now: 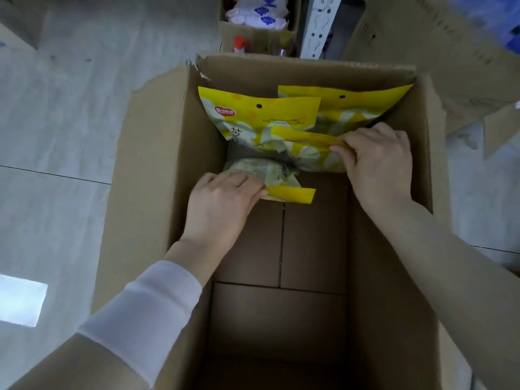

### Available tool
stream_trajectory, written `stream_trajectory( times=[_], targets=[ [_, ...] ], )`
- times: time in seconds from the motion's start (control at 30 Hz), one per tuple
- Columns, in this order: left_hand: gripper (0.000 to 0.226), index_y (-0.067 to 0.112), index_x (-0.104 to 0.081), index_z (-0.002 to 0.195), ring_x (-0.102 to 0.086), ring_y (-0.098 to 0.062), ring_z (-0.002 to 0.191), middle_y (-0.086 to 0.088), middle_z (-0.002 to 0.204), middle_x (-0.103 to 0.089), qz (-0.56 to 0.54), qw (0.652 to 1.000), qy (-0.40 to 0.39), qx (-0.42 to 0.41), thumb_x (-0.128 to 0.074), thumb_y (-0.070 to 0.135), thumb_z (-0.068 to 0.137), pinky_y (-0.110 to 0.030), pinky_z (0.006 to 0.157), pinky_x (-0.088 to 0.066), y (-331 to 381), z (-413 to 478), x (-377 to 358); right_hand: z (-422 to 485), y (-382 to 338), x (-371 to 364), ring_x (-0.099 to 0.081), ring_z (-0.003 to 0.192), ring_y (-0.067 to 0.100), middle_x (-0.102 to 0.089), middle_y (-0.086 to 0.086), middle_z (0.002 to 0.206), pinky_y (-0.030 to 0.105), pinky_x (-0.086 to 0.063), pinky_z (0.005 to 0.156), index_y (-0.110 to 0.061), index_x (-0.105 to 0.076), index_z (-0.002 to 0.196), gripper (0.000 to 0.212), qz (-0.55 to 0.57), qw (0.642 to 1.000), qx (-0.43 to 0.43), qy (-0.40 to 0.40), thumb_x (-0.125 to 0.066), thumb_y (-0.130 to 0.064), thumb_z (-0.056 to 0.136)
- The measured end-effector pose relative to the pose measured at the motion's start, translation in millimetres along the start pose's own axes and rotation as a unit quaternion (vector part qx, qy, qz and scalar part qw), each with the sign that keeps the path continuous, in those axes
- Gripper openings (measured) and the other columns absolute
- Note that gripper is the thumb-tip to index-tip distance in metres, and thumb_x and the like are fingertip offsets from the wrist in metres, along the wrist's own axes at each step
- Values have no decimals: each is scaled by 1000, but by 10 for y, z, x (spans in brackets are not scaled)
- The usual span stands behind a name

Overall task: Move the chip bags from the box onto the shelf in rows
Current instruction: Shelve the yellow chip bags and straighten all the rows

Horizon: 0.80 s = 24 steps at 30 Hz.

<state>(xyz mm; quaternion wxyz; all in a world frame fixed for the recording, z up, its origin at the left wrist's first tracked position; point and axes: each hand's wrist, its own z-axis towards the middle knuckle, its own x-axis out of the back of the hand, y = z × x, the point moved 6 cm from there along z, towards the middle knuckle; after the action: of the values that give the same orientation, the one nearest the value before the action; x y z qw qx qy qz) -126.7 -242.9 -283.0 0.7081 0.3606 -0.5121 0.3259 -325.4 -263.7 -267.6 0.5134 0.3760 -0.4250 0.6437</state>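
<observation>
- Four chip bags point(261, 111) are counted at the far end of the box point(197, 164). Two stand against its far wall, and two lie lower, in front of them.
- The left hand point(222, 201) is held low in the box. Its fingers point(247, 187) are curled and pinch the yellow sealed edge of the lower bag point(261, 171), which lies close to the box floor.
- The right hand point(377, 161) is held further back and to the right. Its fingers point(349, 150) are closed over the yellow top edge of the upper bag point(306, 153).
- The step in hand is judged to be the pick-up, with one bag taken in each hand and neither yet lifted out of the box.
- With bare cardboard exposed over the near part of the box floor, the unloading is judged to be well advanced.
- The next move calls for both bags to be raised straight up past the box walls without the standing pair being dragged along. They are then to be carried to the shelf.
- No shelf board is in view. Only a pale perforated upright point(318, 26) is seen beyond the box, so the row to be filled cannot be told.
</observation>
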Motion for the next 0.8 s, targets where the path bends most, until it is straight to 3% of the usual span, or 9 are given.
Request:
stream_trajectory(
  times=[0.07,0.17,0.3,0.37,0.5,0.67,0.8],
  targets=[
    [28,16,-66,77,-59,-21,59,0,64,-60,-6,1000,7,-20,-47,32,91,-27,53,-39,14,85,138,86,23,47,-57,68,32,-63,8,64,37,-40,68,-7,-66,72,23,17,999,5,-27,-59,-26,82],
    [32,17,-65,76,-54,-17,51,2,59,-55,-22,999,-8,-42,-44,34,93,-25,45,-36,31,192,272,179,57,111,-57,69,31,-63,6,63,35,-29,71,-9,-64,68,33,22,998,17,-62,-51,-36,81],
    [31,17,-60,72,-52,-15,45,4,55,-52,-31,996,-67,-46,-46,38,89,-20,39,-30,-13,310,105,261,158,28,-57,71,34,-60,13,58,39,-29,78,-6,-69,71,23,-16,993,0,-114,-71,-29,75],
    [26,15,-58,70,-50,-17,40,3,51,-50,-20,995,-87,-48,-59,37,83,-18,37,-27,-34,352,-64,278,178,-59,-57,72,36,-59,18,59,42,-35,78,-3,-69,76,21,-47,991,-2,-123,-76,-22,72],
    [26,12,-60,66,-51,-23,39,-1,48,-51,-18,995,-94,-36,-81,28,67,-18,42,-28,-68,418,-267,303,191,-182,-57,81,37,-65,19,77,43,-29,79,-3,-64,91,27,-81,991,-9,-104,-72,-24,76],
    [19,10,-64,75,-58,-29,54,-7,58,-59,-57,992,-110,-23,-77,23,73,-25,50,-33,-109,456,-296,316,191,-212,-59,75,37,-66,18,72,44,-39,76,-2,-65,79,22,-30,994,-6,-109,-68,-24,80],
    [18,15,-63,69,-57,-24,51,-1,56,-57,-61,989,-124,-54,-79,22,70,-24,48,-36,-48,430,-216,336,203,-174,-59,73,38,-63,20,69,42,-37,72,0,-62,71,24,35,989,-23,-142,-69,-22,79]
  ],
)
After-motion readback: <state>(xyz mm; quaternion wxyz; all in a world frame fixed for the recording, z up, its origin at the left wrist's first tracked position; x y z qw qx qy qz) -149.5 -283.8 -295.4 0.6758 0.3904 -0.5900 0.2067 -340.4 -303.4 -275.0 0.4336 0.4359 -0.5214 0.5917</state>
